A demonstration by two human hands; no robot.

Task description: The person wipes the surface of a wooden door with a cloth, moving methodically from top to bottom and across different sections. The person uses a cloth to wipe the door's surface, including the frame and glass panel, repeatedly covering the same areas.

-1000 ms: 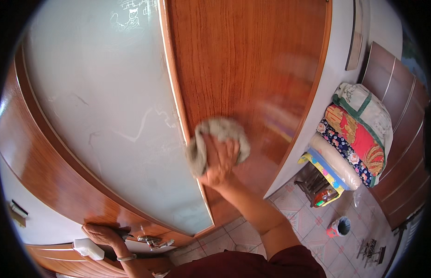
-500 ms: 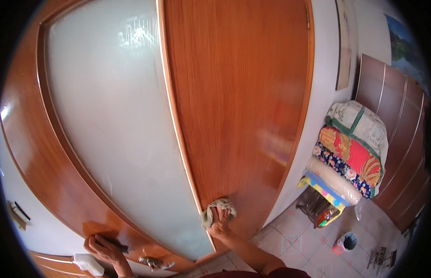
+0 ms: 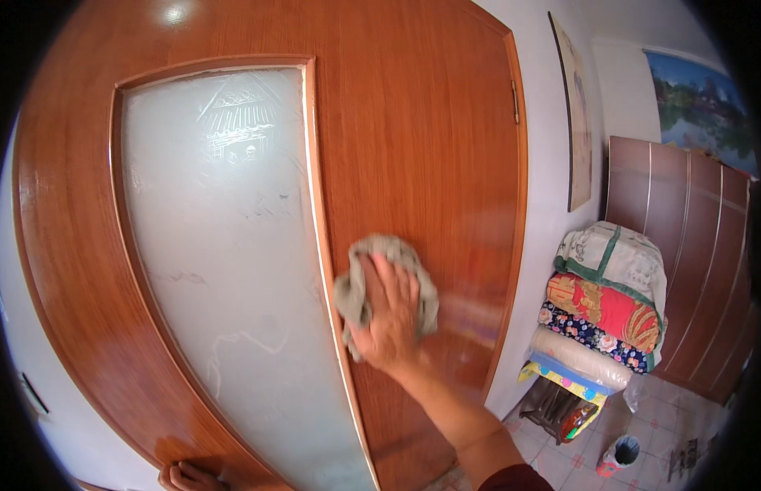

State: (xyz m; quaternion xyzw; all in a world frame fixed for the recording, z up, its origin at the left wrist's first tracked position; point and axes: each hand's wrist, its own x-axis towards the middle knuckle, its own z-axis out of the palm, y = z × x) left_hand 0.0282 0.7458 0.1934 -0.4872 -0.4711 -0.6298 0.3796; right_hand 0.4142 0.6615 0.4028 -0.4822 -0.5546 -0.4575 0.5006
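Note:
A wooden door (image 3: 413,164) with a long frosted glass panel (image 3: 225,213) fills most of the view. My right hand (image 3: 389,319) presses a crumpled grey-green cloth (image 3: 425,290) against the wood just right of the glass, fingers spread over it and the cloth bunched round them. The cloth's left side reaches the pale strip along the glass. Low on the left, my left hand (image 3: 188,477) is bent round the door's outer edge; only its fingers and knuckles show, the rest cut off by the lower rim.
To the right, folded bedding (image 3: 605,303) is stacked on a small stand (image 3: 552,409). A small waste bin (image 3: 619,454) stands on the tiled floor. Behind lean brown panels (image 3: 675,245). A framed picture (image 3: 570,114) hangs on the white wall beside the door's hinge (image 3: 515,100).
My right hand and the cloth have moved up the door's wood. The view has tilted upward, showing the top of the glass panel; the left hand now sits at the lower rim.

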